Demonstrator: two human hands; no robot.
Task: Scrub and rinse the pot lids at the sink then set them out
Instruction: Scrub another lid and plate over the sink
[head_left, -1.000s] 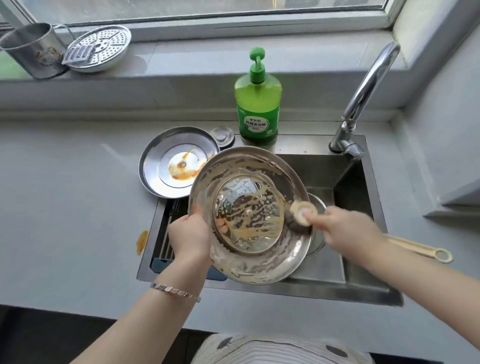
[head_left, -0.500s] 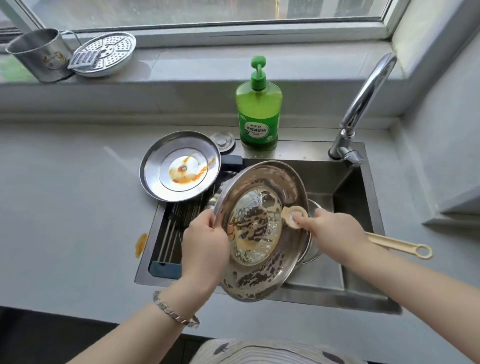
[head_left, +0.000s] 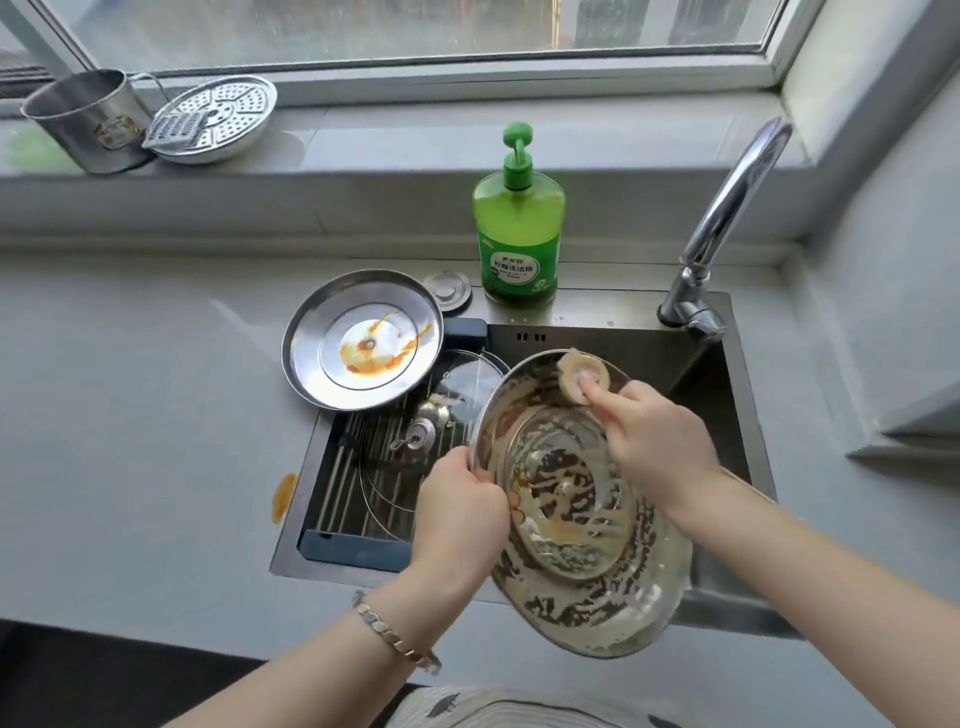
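Observation:
A large steel pot lid (head_left: 582, 613) with a glass centre, smeared with brown suds, is tilted over the sink (head_left: 597, 317). My left hand (head_left: 457, 514) grips its left rim. My right hand (head_left: 654, 447) holds a scrub brush whose round beige head (head_left: 582, 376) presses on the lid's upper rim; the handle is hidden behind my hand. A second steel lid (head_left: 363, 343), stained orange, lies upside down on the counter at the sink's left corner. A glass lid (head_left: 415, 447) rests on the rack inside the sink.
A green soap bottle (head_left: 519, 228) stands behind the sink next to a small metal plug (head_left: 447, 288). The tap (head_left: 727, 218) arches at the back right. A steel mug (head_left: 88, 119) and steamer plate (head_left: 218, 117) sit on the windowsill. An orange smear (head_left: 283, 496) marks the counter.
The brush head has moved from the lid's middle right up to its top rim. The lid has tilted and shifted lower and to the right, uncovering the glass lid on the rack.

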